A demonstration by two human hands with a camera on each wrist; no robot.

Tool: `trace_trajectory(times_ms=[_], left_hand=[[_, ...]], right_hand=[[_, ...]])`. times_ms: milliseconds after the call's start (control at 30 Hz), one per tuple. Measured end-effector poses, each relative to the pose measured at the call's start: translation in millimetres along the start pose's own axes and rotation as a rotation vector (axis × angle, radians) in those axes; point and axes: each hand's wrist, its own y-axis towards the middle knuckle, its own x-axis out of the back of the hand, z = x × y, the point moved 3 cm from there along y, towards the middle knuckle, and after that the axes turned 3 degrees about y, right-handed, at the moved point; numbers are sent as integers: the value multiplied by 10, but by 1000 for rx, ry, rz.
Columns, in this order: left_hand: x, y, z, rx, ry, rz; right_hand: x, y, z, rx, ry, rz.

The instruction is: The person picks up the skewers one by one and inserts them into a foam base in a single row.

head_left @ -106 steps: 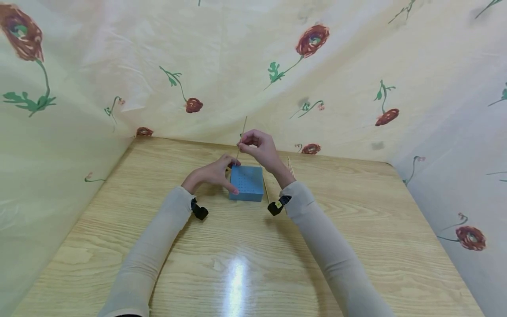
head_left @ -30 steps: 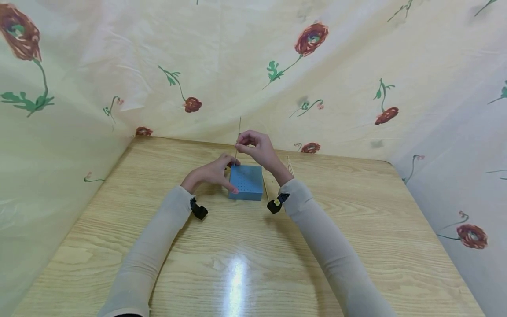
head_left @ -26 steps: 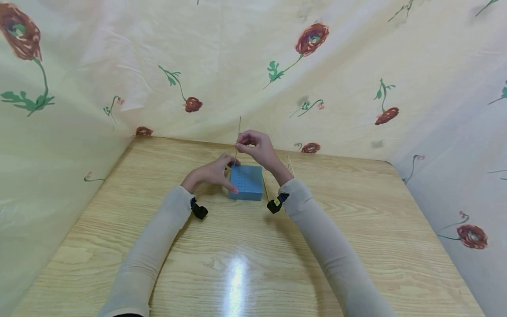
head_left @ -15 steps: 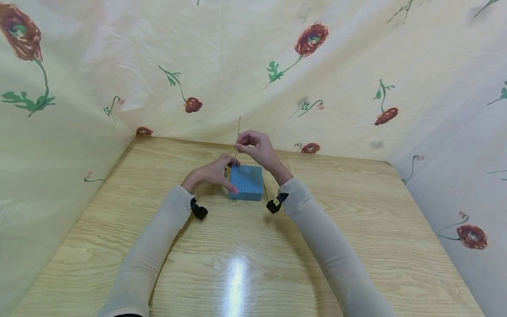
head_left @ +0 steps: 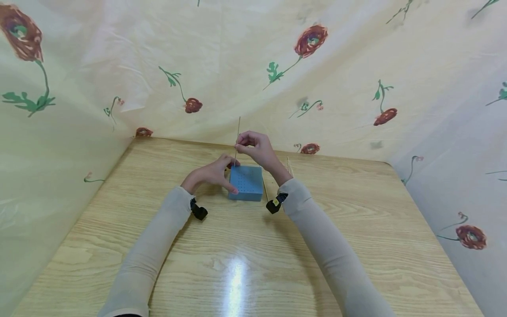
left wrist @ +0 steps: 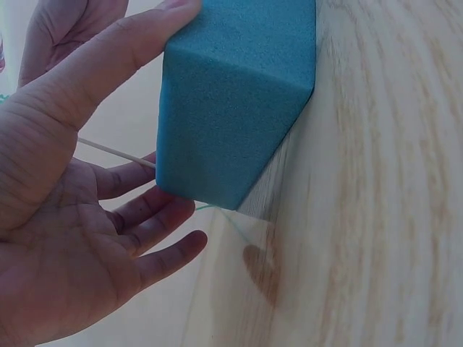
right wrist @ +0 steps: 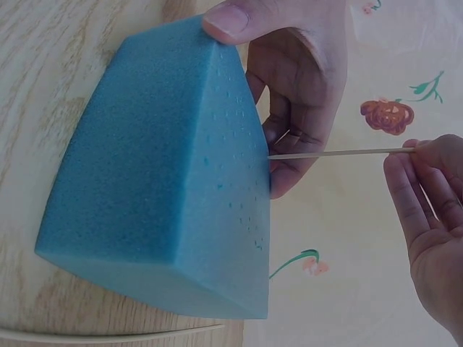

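Note:
A blue foam block (head_left: 250, 181) rests on the table, its top face dotted with small holes. My left hand (head_left: 214, 173) holds it by the left side, the thumb at the near edge and the fingers at the far edge. Between thumb and fingertips, my right hand (head_left: 260, 150) pinches a thin wooden skewer (head_left: 239, 125) above the block's far left corner. The skewer stands nearly upright. In the right wrist view the lower end of the skewer (right wrist: 325, 154) meets the block's far edge; whether it sits in a hole cannot be told.
Another skewer (head_left: 266, 187) lies on the table along the block's right side. Several more skewers (head_left: 290, 165) lie behind my right wrist, partly covered by it. The wooden table (head_left: 190, 264) ends at a flowered curtain (head_left: 237, 66) behind the block.
Since the earliest frame, the skewer has gone from leaning right to nearly upright, its top shifting left with a slight move of my right hand. The left hand and block stay put.

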Motion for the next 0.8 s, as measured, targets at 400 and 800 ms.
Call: trace_trajectory(times_ms=[400, 800], left_hand=[[-4, -1, 7, 3, -4, -4], [0, -4, 2, 3, -4, 0]], right_hand=[[4, 6, -15, -8, -9, 8], [-5, 19, -13, -7, -3, 12]])
